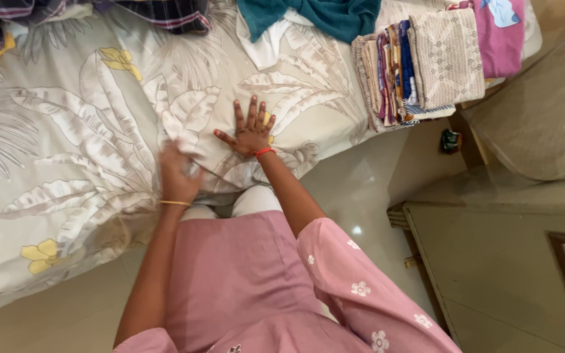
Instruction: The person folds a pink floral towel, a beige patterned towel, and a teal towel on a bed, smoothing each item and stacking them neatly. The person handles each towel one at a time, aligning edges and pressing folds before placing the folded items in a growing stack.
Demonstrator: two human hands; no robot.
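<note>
Fingers (pixel 252 112) of the right hand (pixel 251 136) lie spread flat on the leaf-print bedsheet (pixel 86 131), holding nothing. Just left, the left hand (pixel 176 175) (blurred) curls around a fold of that sheet. Folded cloths (pixel 420 62) are stacked at the bed's far right.
</note>
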